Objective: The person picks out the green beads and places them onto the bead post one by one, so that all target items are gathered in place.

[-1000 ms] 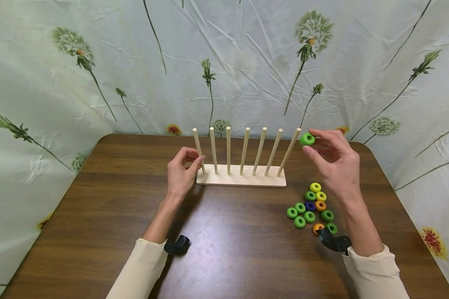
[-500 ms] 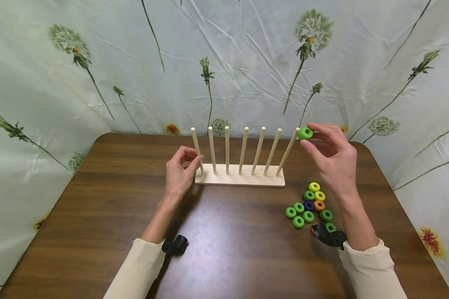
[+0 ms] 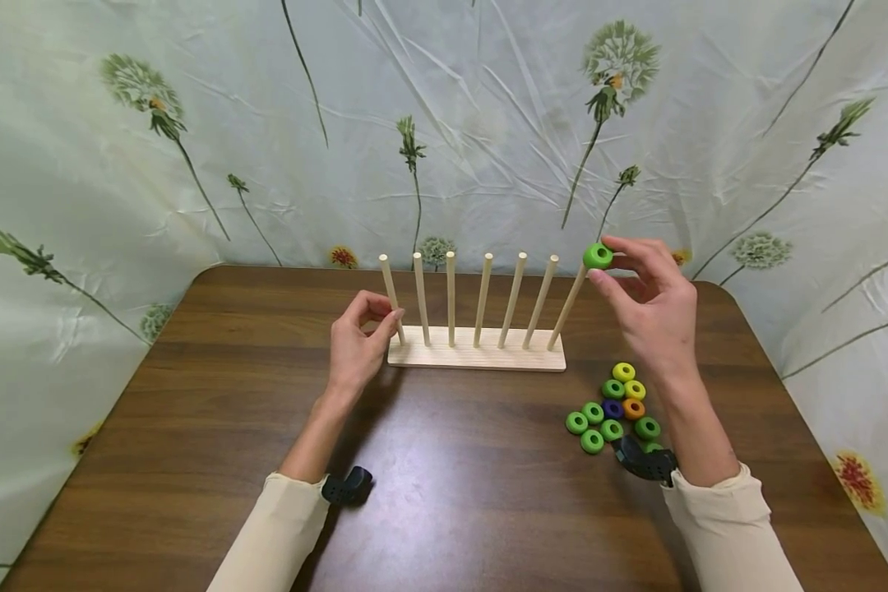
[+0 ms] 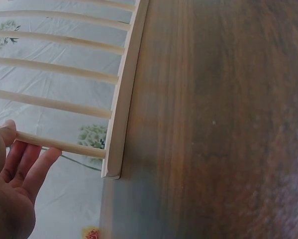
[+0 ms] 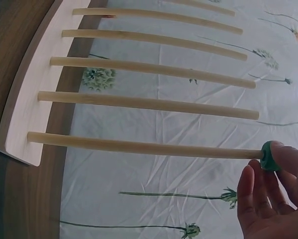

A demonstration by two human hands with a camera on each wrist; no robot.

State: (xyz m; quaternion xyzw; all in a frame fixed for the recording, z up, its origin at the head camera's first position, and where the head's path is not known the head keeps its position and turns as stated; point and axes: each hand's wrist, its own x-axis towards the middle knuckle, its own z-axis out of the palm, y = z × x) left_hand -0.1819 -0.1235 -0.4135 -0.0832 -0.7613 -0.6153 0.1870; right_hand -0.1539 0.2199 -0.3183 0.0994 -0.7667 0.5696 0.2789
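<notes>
A pale wooden rack with a row of several upright pegs stands toward the back of the table. My left hand pinches its leftmost peg between thumb and fingers, partway up. At the other end, my right hand holds a green ring-shaped bead between thumb and fingertips. That bead sits right at the top end of the rightmost peg, covering its tip in the right wrist view. All the other pegs are bare.
Loose beads lie on the brown table right of the rack: several green, two yellow, a dark blue one and an orange one. The right wrist's camera partly covers a green bead. Floral fabric hangs behind.
My right hand has moved left and slightly up, bringing the green bead from beside the rightmost peg to its top. My left hand keeps its pinch on the leftmost peg.
</notes>
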